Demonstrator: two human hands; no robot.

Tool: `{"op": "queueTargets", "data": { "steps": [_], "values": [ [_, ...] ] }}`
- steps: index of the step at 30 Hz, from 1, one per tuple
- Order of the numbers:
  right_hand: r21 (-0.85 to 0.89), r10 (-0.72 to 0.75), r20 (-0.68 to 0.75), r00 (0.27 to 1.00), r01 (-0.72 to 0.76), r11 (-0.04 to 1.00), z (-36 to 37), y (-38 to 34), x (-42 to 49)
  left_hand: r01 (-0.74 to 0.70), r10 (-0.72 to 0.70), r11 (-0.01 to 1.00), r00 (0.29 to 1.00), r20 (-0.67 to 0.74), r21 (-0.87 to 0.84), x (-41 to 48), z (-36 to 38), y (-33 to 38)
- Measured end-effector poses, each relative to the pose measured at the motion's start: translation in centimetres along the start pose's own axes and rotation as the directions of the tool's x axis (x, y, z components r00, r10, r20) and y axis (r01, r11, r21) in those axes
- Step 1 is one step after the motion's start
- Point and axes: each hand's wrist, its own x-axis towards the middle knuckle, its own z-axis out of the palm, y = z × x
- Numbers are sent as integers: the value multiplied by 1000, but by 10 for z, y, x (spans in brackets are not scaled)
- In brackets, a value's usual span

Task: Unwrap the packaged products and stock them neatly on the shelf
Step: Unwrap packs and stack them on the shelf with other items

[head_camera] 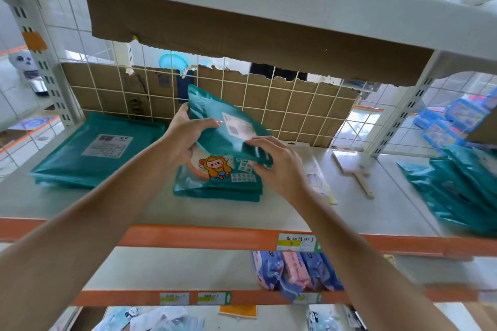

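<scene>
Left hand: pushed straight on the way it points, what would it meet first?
Left hand, gripping the teal plastic packet: probably the white wire grid back panel, though depth is unclear.

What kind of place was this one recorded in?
Likely a small retail shop: orange shelf strips bearing price labels, product packs below, and a teal package held by left hand and right hand.

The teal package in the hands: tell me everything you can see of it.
The teal package is a flat, glossy plastic pouch with a white printed label on its face. It is tilted, upper end toward the wire grid, above a stack of similar teal packages on the shelf. The left hand grips its left edge, thumb on the front; the right hand grips its lower right corner.
</scene>
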Motion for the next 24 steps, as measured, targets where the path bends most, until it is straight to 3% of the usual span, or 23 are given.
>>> {"op": "queueTargets", "data": {
  "steps": [6, 8, 10, 12, 14, 17, 20, 24],
  "values": [
    [-64, 17, -248, 969, -34, 997, -3, -2, -2, 58, -49, 996, 992, 119, -73, -10, 4, 7],
    [4, 109, -301, 947, -113, 994, -7, -2, 0, 28, -28, 1000, 991, 133, -2, -11, 0, 7],
    [100, 202, -310, 929, -179, 979, -15, 0, 1, -33, 31, 999, 998, 60, 38, -8, -6, 5],
    [278, 278, -264, 924, -203, 939, -25, 0, 3, -109, 112, 993, 992, -50, 53, -4, -14, 4],
    [536, 336, -171, 926, -198, 820, -36, -5, 5, -138, 144, 985, 988, -55, 105, 0, -23, 2],
    [698, 375, -45, 926, -239, 675, -49, -12, 10, -132, 112, 984, 981, 158, 122, -2, -29, -1],
    [795, 408, 68, 910, -297, 530, -50, -17, 10, -80, 87, 996, 931, 356, -35, -5, -32, -6],
    [840, 432, 127, 893, -328, 431, -46, -18, 6, -66, 135, 980, 913, 386, -189, -3, -34, -13]
  ]
}}
